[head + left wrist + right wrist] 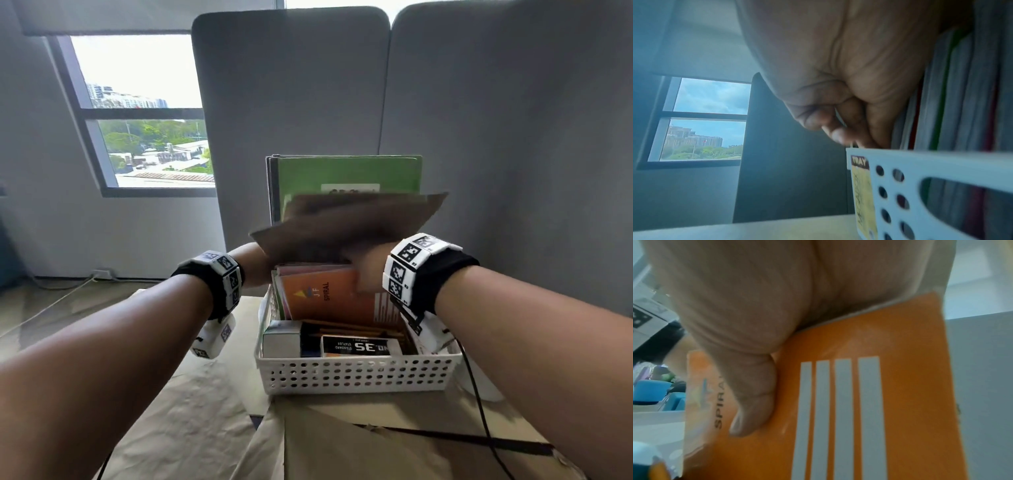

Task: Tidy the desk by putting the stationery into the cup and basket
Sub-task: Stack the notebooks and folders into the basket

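Observation:
A white perforated basket point(356, 373) point(941, 164) stands on the desk. It holds an orange spiral notebook point(329, 294) point(910, 369), a staples box point(359, 346), pencils and a small white box point(284, 342). A green book point(349, 174) stands upright at the back. Above the basket a blurred brown paper folder point(346, 226) lies tilted across both hands. My left hand point(255, 263) point(838, 126) has curled fingers pinching a thin edge at the folder's lower left corner. My right hand point(368, 270) grips the orange notebook's top, thumb point(754, 394) pressed on the cover; its fingers are hidden.
Grey partition panels point(291, 102) rise right behind the basket. Brown paper point(205, 411) covers the desk. A black cable point(479, 411) runs from my right wrist across the near side. A white rounded object point(486, 387) sits to the right of the basket, half hidden by my arm.

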A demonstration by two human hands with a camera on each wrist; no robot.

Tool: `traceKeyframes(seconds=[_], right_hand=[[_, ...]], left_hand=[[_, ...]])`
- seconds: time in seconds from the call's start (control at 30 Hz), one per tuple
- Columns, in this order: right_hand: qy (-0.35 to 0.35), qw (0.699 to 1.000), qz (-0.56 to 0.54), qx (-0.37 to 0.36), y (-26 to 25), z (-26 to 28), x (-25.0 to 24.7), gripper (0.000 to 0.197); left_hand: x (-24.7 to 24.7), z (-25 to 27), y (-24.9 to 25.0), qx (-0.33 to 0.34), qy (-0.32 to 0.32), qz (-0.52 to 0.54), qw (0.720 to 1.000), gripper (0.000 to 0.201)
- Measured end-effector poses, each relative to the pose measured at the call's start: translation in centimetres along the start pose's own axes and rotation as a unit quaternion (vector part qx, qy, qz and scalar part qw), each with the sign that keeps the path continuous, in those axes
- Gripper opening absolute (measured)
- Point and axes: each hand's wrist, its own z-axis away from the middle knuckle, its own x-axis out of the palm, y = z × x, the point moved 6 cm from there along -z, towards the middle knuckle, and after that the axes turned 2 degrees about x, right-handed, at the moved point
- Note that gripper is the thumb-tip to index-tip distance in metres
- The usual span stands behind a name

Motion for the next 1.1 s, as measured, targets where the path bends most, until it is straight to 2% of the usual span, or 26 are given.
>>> traceKeyframes(seconds=[0.07,0.13,0.2,0.27,0.33,0.4,0.47,0.53,0.6,0.67,0.73,0.77,0.8,0.87,0.9,0.97,1.03,1.1], right_hand=[[0.014,0.999,-0.037,-0.016,0.1,-0.1,-0.2,0.065],[0.019,0.998,-0.054,-0.013,0.6,0.0,-1.0,0.073],[0.037,0.996,-0.074,0.014,1.5,0.0,-2.2,0.082],[0.069,0.991,-0.103,0.041,2.3,0.2,-3.5,0.092],[0.093,0.987,-0.115,0.063,2.7,0.5,-4.4,0.093],[0.087,0.988,-0.105,0.077,2.5,1.0,-4.4,0.089],[0.082,0.988,-0.105,0.080,2.2,2.1,-4.4,0.085],[0.114,0.985,-0.107,0.076,1.7,3.9,-5.1,0.079],[0.164,0.979,-0.112,0.044,0.6,6.5,-6.0,0.063],[0.182,0.975,-0.123,-0.011,-1.1,9.7,-6.1,0.039],[0.130,0.981,-0.131,-0.060,-3.2,13.0,-4.4,0.019],[0.079,0.986,-0.125,-0.074,-4.2,14.5,-2.9,0.017],[0.021,0.990,-0.109,-0.083,-4.9,15.6,-1.0,0.022],[-0.092,0.991,-0.063,-0.078,-5.8,17.4,3.3,0.046],[-0.138,0.987,-0.044,-0.063,-6.0,18.2,5.3,0.061],[-0.180,0.983,-0.035,-0.025,-6.1,19.4,8.0,0.082],[-0.171,0.984,-0.046,0.002,-5.7,19.8,9.6,0.093],[-0.168,0.982,-0.085,0.020,-5.4,20.1,10.2,0.094]], left_hand=[[0.5,0.2,-0.2,-0.003,0.006,-0.012,1.000,0.013],[0.9,0.0,-0.7,-0.028,0.016,-0.030,0.999,0.020],[0.7,-0.2,-0.9,-0.037,0.028,-0.042,0.998,0.021],[-0.5,-0.2,-1.0,-0.034,0.072,-0.026,0.997,0.017],[-2.2,0.5,-1.6,-0.046,0.121,-0.008,0.991,0.017],[-3.7,1.9,-1.3,-0.056,0.141,0.007,0.988,0.016],[-4.5,3.6,-0.3,-0.049,0.120,-0.020,0.991,0.016],[-4.9,6.2,2.0,-0.027,0.078,-0.088,0.993,0.022],[-4.2,9.4,4.6,0.004,0.014,-0.169,0.985,0.031],[-2.6,12.6,6.0,0.030,-0.067,-0.251,0.965,0.042],[0.1,15.6,4.7,0.006,-0.174,-0.277,0.945,0.055],[1.6,17.0,3.4,-0.025,-0.225,-0.247,0.942,0.063],[3.0,18.3,2.2,-0.056,-0.263,-0.206,0.941,0.070],[5.8,20.7,0.3,-0.108,-0.310,-0.095,0.940,0.083],[6.6,21.6,0.0,-0.125,-0.302,-0.042,0.944,0.088],[7.2,23.1,0.9,-0.112,-0.260,-0.018,0.959,0.077],[7.8,23.9,2.0,-0.065,-0.226,-0.073,0.969,0.065],[8.5,24.7,2.8,-0.060,-0.217,-0.064,0.972,0.061]])
